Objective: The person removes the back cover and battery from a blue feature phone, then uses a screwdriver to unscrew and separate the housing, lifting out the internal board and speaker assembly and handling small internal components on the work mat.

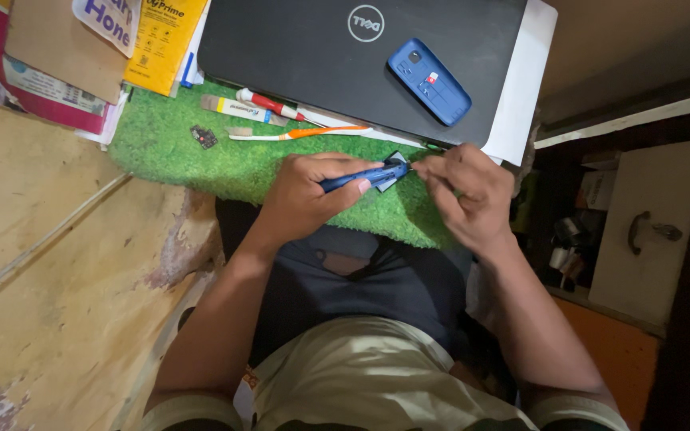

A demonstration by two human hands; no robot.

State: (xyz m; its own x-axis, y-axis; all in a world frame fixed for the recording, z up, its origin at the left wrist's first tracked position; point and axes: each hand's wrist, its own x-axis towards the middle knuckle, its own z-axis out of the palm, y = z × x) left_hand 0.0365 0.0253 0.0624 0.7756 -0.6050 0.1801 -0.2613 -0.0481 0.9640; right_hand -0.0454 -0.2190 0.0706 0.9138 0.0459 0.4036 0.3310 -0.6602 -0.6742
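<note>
My left hand (307,194) grips a blue tool (361,175), its tip on the small part (394,169) my right hand (465,191) pinches just beyond; I'd keep both steady over the green mat (177,148).

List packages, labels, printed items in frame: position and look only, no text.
Yellow printed packet: top left, flat, rectangular, partly under a white sheet.
White printed sheet: top edge, purple lettering, curled.
Pink-edged paper stack: far left, under brown cardboard.
Small tube: on green mat, white-yellow label.
Laptop lid: top centre, black, round silver logo.
</note>
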